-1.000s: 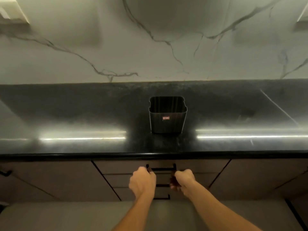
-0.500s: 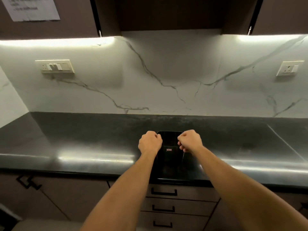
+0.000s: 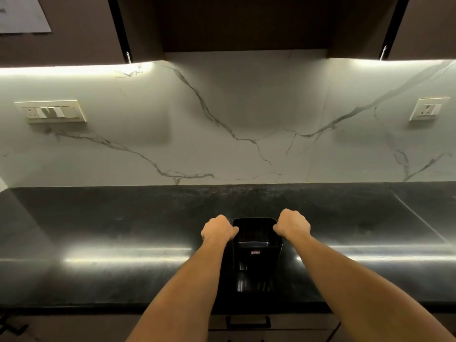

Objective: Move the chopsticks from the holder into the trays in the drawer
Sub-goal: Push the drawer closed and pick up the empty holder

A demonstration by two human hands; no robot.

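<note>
- On the glossy black stone tabletop, near its front edge, stands the black ribbed plastic holder, upright.
- My left hand is curled shut, its grip clamped on the holder's left rim.
- My right hand is likewise closed on the right rim.
- Below the tabletop edge, a brown drawer front with a black handle sits closed.
- No chopsticks can be made out; the holder's inside is dark.

Black holder upright on dark counter, small red label on front.
</note>
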